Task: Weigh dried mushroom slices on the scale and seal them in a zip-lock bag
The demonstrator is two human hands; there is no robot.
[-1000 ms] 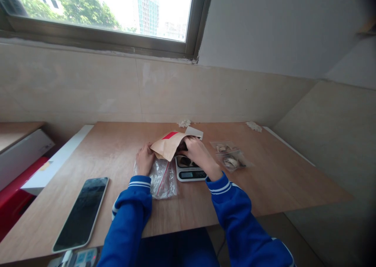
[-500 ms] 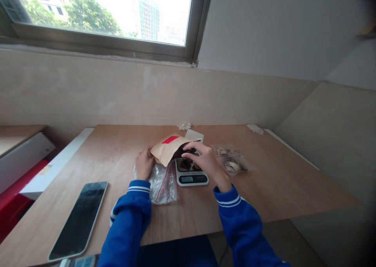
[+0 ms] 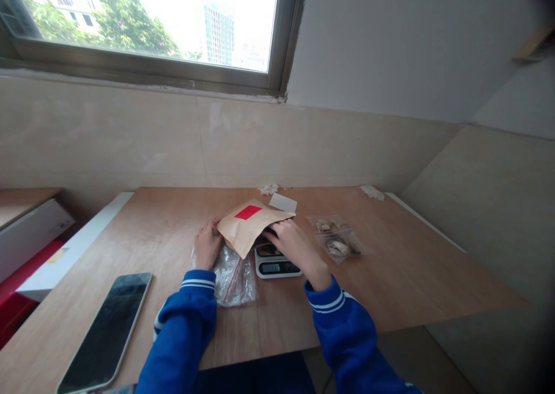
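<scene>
My left hand (image 3: pixel 208 244) grips the lower corner of a brown paper pouch (image 3: pixel 249 226) with a red label, holding it tilted over a small digital scale (image 3: pixel 276 265). My right hand (image 3: pixel 295 244) reaches into the pouch's open mouth, its fingertips hidden inside; what they hold cannot be seen. Dark pieces lie on the scale's pan, mostly covered by my right hand. An empty clear zip bag (image 3: pixel 232 275) with a red strip lies under my left hand.
Filled clear bags (image 3: pixel 336 240) lie right of the scale. A white card (image 3: pixel 282 202) sits behind the pouch. A phone (image 3: pixel 104 330) lies face up at front left. Crumpled scraps (image 3: pixel 372 192) sit near the wall. White boxes (image 3: pixel 37 226) stand left of the table (image 3: pixel 411 267).
My right hand came out of the pouch over the scale half a second ago, then went back into the pouch's mouth. The left hand kept hold of the pouch.
</scene>
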